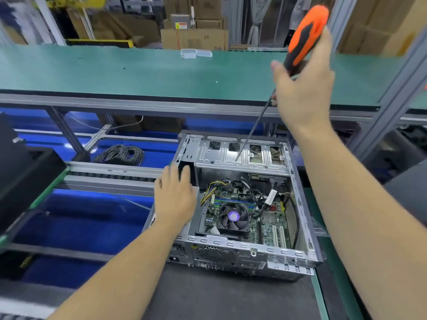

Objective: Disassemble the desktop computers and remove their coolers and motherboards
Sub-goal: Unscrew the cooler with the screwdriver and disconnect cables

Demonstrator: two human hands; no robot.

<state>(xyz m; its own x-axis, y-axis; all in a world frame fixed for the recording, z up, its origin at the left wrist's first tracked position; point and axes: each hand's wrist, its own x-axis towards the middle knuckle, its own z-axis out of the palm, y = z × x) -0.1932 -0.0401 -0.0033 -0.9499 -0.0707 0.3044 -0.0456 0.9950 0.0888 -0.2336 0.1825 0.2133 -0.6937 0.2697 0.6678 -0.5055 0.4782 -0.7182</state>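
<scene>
On the dark mat below the head camera, the open case [242, 204] is steadied by the flat, spread left hand [174, 202], while the screwdriver [302, 40] is gripped by the right hand [302, 93], its tip at the drive cage [242, 155]. The steel case is judged heavy and stiff with sharp edges; the cooler [233, 217] and motherboard [265, 218] inside seem fragile, best taken by housing and board edges.

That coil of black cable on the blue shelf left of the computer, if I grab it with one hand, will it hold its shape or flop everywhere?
The cable coil looks floppy: its thin strands lie in loose loops and no tie shows, so it would likely sag and spread when lifted. It is probably light for its bulk. Stray loops might snag the shelf frame, so gathering it across the whole bundle seems safer.
</scene>
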